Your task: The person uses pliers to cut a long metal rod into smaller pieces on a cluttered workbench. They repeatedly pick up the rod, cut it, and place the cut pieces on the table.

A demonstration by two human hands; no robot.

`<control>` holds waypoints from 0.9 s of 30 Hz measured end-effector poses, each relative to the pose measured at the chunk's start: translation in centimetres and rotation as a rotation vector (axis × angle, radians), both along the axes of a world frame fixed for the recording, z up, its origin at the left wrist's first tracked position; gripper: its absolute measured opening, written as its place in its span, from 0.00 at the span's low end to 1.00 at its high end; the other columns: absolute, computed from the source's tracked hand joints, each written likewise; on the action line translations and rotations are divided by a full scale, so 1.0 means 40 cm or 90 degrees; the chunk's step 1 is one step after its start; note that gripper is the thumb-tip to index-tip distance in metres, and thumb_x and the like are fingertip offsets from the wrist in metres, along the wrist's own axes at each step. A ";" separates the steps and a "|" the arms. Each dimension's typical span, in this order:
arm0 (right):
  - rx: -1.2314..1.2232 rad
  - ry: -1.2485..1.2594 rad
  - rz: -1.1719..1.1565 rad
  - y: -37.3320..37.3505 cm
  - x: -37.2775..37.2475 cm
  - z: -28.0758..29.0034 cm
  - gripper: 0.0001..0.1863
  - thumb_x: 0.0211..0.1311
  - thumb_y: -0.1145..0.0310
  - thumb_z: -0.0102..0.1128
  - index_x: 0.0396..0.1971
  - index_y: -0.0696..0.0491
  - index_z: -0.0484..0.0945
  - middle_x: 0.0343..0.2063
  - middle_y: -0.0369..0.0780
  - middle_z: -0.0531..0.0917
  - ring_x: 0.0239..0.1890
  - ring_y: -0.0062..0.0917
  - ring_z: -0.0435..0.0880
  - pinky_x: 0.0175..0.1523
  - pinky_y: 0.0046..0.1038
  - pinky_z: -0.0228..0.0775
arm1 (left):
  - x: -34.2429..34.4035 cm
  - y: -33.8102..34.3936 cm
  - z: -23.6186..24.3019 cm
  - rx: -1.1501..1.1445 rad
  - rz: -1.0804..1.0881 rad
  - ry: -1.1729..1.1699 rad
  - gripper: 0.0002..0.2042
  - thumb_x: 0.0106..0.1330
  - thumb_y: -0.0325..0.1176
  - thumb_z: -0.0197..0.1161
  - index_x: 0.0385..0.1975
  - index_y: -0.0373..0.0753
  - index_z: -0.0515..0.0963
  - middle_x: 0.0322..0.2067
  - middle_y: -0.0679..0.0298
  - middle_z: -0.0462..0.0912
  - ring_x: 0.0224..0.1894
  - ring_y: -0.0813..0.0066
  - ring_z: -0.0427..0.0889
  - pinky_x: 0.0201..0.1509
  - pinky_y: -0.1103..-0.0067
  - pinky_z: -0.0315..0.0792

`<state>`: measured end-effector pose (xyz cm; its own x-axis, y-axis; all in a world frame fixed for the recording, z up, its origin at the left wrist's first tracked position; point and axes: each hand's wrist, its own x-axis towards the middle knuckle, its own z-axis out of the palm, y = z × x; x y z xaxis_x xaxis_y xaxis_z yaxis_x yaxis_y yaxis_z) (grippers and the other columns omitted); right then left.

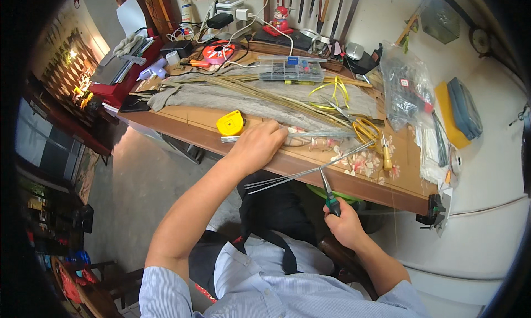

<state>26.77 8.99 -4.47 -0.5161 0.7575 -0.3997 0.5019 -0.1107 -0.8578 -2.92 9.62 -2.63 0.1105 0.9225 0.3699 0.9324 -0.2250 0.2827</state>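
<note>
My left hand [260,145] is closed over a bundle of silvery metal wires [321,133] near the table's front edge; the wires come out on both sides of it. A yellow tape measure [230,123] lies just beyond that hand. Lower right, my right hand [344,225] grips long-nosed pliers [332,201] by their green and black handles. The pliers' jaws touch several loose wires [289,178] that slant across the table's edge. To the right lie scissors [365,132] with yellow handles and an awl [386,157] with a wooden handle.
Thin bamboo-like strips [271,98] lie on a grey cloth [193,99] across the table. Behind them are a clear compartment box [293,70] and a pink and red spool [218,52]. A plastic bag [406,85] stands at the right, and a clamp [433,209] sits on the corner.
</note>
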 end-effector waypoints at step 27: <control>0.053 -0.031 0.037 -0.020 -0.031 0.029 0.12 0.52 0.70 0.53 0.37 0.58 0.71 0.29 0.46 0.78 0.34 0.36 0.79 0.43 0.32 0.69 | 0.147 -0.055 0.088 -0.373 0.007 -0.464 0.11 0.62 0.34 0.55 0.31 0.32 0.79 0.24 0.52 0.81 0.29 0.60 0.82 0.35 0.69 0.73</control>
<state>25.54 8.20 -3.32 -0.5420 0.7582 -0.3623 0.5464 -0.0096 -0.8375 2.96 7.43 0.91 0.0239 0.9834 -0.1798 0.4820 0.1462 0.8639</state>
